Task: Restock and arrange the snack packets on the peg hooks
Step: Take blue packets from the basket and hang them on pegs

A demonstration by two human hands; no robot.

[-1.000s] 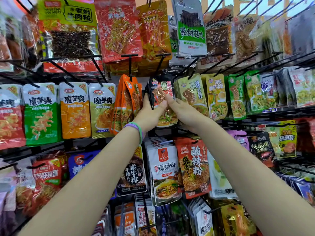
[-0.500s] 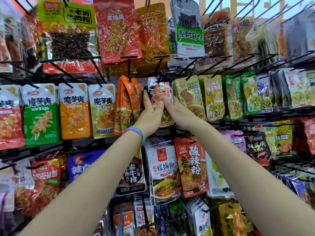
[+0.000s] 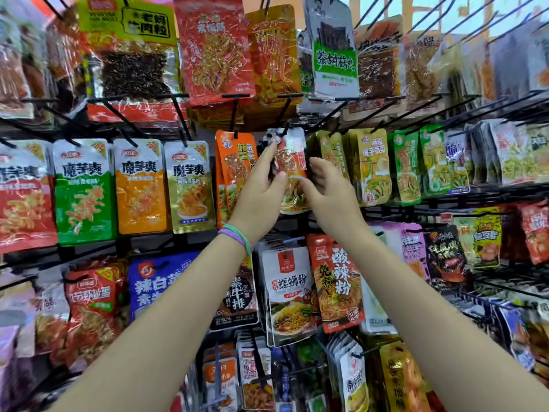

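A silver-and-red snack packet (image 3: 292,171) hangs at the middle of the rack, its top at a black peg hook (image 3: 283,129). My left hand (image 3: 261,191), with a purple and green wristband, holds the packet's left edge, fingers reaching up to its top corner. My right hand (image 3: 328,188) grips the packet's right edge with thumb in front and curled fingers behind. Orange packets (image 3: 233,171) hang just to the left, olive-yellow packets (image 3: 334,153) just to the right.
Rows of packets fill the rack: green, orange and yellow konjac packets (image 3: 139,185) at left, large red and yellow bags (image 3: 214,49) above, noodle packets (image 3: 289,292) below. Bare black pegs (image 3: 463,111) jut out at upper right.
Both hands slid up and slightly apart on the silver-and-red packet; my left fingers now reach its top by the hook. The view has tilted a little.
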